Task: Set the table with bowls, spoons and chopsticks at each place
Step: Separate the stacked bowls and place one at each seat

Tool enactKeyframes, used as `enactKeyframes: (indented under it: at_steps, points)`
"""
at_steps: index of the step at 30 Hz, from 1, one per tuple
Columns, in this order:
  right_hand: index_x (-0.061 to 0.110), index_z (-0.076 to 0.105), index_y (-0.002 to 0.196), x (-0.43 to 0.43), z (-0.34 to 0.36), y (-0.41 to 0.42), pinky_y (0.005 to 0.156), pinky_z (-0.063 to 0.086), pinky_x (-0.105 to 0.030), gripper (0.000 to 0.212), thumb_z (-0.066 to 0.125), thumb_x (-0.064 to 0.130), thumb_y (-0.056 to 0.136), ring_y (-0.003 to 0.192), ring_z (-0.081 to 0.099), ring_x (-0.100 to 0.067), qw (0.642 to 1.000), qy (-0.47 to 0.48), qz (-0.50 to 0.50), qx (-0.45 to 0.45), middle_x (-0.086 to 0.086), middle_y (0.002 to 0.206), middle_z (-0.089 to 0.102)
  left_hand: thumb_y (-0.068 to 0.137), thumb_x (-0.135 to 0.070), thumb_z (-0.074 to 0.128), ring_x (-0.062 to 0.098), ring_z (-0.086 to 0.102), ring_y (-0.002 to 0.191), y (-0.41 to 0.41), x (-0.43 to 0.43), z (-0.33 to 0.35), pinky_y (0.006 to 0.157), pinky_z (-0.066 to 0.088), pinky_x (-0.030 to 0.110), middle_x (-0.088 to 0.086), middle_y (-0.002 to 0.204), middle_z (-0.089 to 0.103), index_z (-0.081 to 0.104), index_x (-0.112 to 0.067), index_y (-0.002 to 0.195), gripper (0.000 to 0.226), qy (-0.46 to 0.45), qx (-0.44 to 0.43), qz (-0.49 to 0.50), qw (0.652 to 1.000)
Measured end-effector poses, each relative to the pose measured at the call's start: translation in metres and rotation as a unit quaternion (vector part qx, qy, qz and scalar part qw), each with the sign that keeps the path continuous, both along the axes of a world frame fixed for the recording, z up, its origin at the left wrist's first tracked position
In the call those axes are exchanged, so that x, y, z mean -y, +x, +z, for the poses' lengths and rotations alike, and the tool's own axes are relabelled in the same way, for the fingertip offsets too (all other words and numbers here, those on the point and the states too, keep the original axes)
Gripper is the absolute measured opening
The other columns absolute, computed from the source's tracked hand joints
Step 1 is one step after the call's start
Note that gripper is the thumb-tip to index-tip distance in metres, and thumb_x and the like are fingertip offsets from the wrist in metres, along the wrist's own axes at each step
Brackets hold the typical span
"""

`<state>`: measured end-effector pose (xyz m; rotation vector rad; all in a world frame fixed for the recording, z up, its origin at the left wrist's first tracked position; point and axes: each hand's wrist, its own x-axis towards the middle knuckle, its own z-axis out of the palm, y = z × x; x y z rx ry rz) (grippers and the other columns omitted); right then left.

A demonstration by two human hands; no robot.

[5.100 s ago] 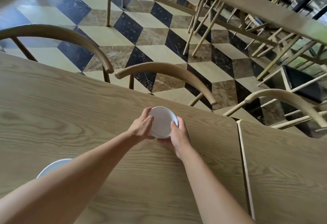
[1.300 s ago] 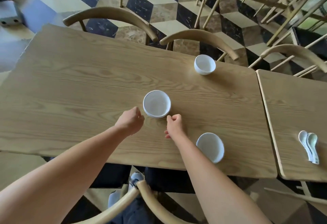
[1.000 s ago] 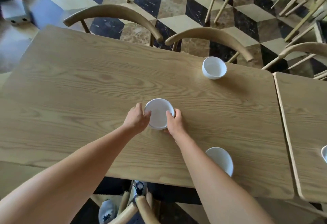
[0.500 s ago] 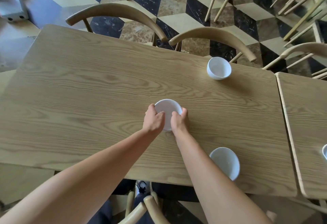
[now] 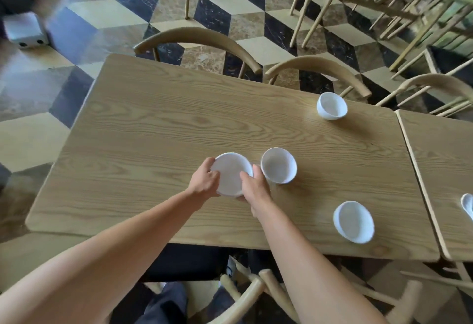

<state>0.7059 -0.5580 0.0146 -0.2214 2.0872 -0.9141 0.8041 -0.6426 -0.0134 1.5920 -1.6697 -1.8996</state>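
Both hands hold one white bowl (image 5: 230,172) just above the middle of the wooden table (image 5: 153,131). My left hand (image 5: 204,181) grips its left rim and my right hand (image 5: 256,188) grips its right rim. A second white bowl (image 5: 279,165) stands on the table just right of the held one. A third bowl (image 5: 332,106) sits at the far right edge, in front of a chair. Another bowl (image 5: 354,221) sits at the near right edge. White spoons (image 5: 468,204) lie on the adjoining table (image 5: 440,160) at the frame's right edge.
Curved wooden chair backs (image 5: 199,39) line the far side of the table, and another chair (image 5: 250,295) is at the near side by my legs. Beyond lies a chequered tile floor (image 5: 102,16), with a grey box (image 5: 25,32) at far left.
The two hands closed on the middle bowl and carried the top one off to the left, leaving a second bowl standing where the stack was. The view shifted left.
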Motion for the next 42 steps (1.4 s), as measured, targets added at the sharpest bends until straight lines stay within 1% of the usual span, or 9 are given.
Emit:
enactKeyframes:
  at_steps: [4,7,11,15,18,24,30,37,42]
  points:
    - [0.024,0.053,0.136,0.014,-0.009,0.041,0.084,0.057,-0.059,0.038,0.041,0.027,0.099,0.113,0.059,-0.035,0.996,-0.029,-0.005,0.09,-0.004,0.124,0.056,0.098,-0.016,0.05,0.037,0.059,0.115,0.068,0.024,-0.006,0.075,0.061,0.055,0.012,0.133,0.052,0.057,-0.023,0.131,0.034,0.074,-0.039,0.032,0.996]
    - [0.025,0.054,0.137,0.02,-0.018,0.068,0.072,0.062,-0.051,0.036,0.041,0.025,0.103,0.109,0.061,-0.03,0.988,-0.05,-0.026,0.142,-0.007,0.131,0.054,0.101,-0.017,0.045,0.027,0.064,0.108,0.104,0.03,-0.012,0.073,0.062,0.049,0.003,0.126,0.06,0.065,-0.039,0.118,0.034,0.096,-0.075,0.049,0.991]
    - [0.022,0.054,0.137,0.021,-0.029,0.09,0.056,0.061,-0.038,0.034,0.042,0.022,0.105,0.089,0.06,-0.011,0.982,-0.071,-0.039,0.17,0.009,0.108,0.058,0.101,-0.016,0.045,0.016,0.066,0.104,0.131,0.031,-0.022,0.073,0.063,0.045,-0.012,0.11,0.067,0.071,-0.058,0.092,0.05,0.119,-0.093,0.058,0.987]
    - [0.022,0.05,0.142,0.021,-0.038,0.099,0.057,0.059,-0.033,0.037,0.042,0.023,0.105,0.099,0.061,-0.011,0.981,-0.071,-0.037,0.179,0.0,0.129,0.059,0.099,-0.019,0.044,0.019,0.065,0.11,0.144,0.031,-0.035,0.072,0.062,0.042,-0.012,0.115,0.067,0.069,-0.058,0.102,0.047,0.12,-0.1,0.05,0.986]
    - [0.022,0.052,0.14,0.02,-0.044,0.102,0.054,0.059,-0.032,0.036,0.043,0.022,0.105,0.095,0.062,-0.009,0.98,-0.074,-0.041,0.182,0.003,0.119,0.061,0.1,-0.017,0.043,0.022,0.064,0.113,0.147,0.031,-0.043,0.07,0.062,0.042,-0.008,0.12,0.066,0.07,-0.054,0.106,0.046,0.134,-0.11,0.056,0.983]
    - [0.021,0.05,0.142,0.017,-0.055,0.104,0.066,0.063,-0.042,0.037,0.041,0.021,0.106,0.097,0.062,-0.011,0.977,-0.085,-0.048,0.189,0.001,0.122,0.061,0.1,-0.014,0.044,0.013,0.068,0.102,0.146,0.032,-0.05,0.065,0.061,0.038,-0.021,0.097,0.074,0.072,-0.052,0.103,0.047,0.138,-0.117,0.059,0.982]
    - [0.02,0.042,0.149,0.019,-0.053,0.109,0.078,0.061,-0.051,0.043,0.041,0.021,0.106,0.122,0.054,-0.024,0.971,-0.074,-0.052,0.222,-0.003,0.142,0.049,0.102,-0.016,0.043,0.014,0.066,0.106,0.153,0.033,-0.046,0.066,0.061,0.039,-0.015,0.11,0.069,0.073,-0.054,0.098,0.049,0.127,-0.108,0.069,0.983]
    - [0.024,0.042,0.147,0.024,-0.054,0.112,0.073,0.062,-0.048,0.041,0.04,0.022,0.106,0.124,0.054,-0.028,0.966,-0.063,-0.057,0.245,-0.004,0.14,0.051,0.102,-0.018,0.045,0.017,0.065,0.107,0.158,0.037,-0.042,0.063,0.061,0.036,-0.009,0.119,0.066,0.072,-0.052,0.099,0.044,0.149,-0.096,0.08,0.981]
    - [0.027,0.046,0.142,0.023,-0.056,0.112,0.066,0.062,-0.044,0.037,0.041,0.022,0.106,0.109,0.059,-0.02,0.963,-0.069,-0.065,0.252,0.005,0.118,0.056,0.101,-0.024,0.051,0.019,0.068,0.102,0.159,0.042,-0.045,0.064,0.061,0.038,-0.01,0.114,0.07,0.075,-0.051,0.098,0.036,0.18,-0.087,0.079,0.977]
